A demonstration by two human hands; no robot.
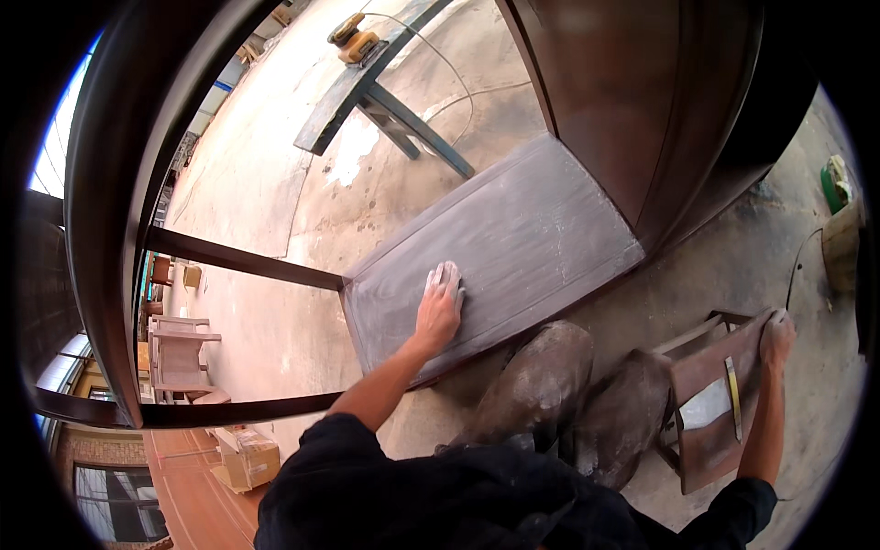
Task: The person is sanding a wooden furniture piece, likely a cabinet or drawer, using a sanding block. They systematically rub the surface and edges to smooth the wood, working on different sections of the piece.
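Note:
My left hand [442, 307] lies on a dusty grey-brown wooden panel [541, 220], its fingers stretched out, close together and whitened with dust. Whether anything thin is under the palm is hidden. The panel is a flat part of a large dark wooden furniture frame [247, 257]. Off to the right, my right hand [777, 339] is closed around the far corner of a small brown wooden stool [710, 458]. A pale sheet [706, 406] and a narrow yellow strip [734, 399] are on the stool's top. My dusty knees [541, 376] are between panel and stool.
An orange power sander [353, 41] sits on a dark bench [335, 105] beyond the panel, its cord trailing over the floor. A tall dark furniture side [623, 101] rises at the panel's far right. Cardboard boxes [249, 458] and unfinished furniture [179, 353] stand left.

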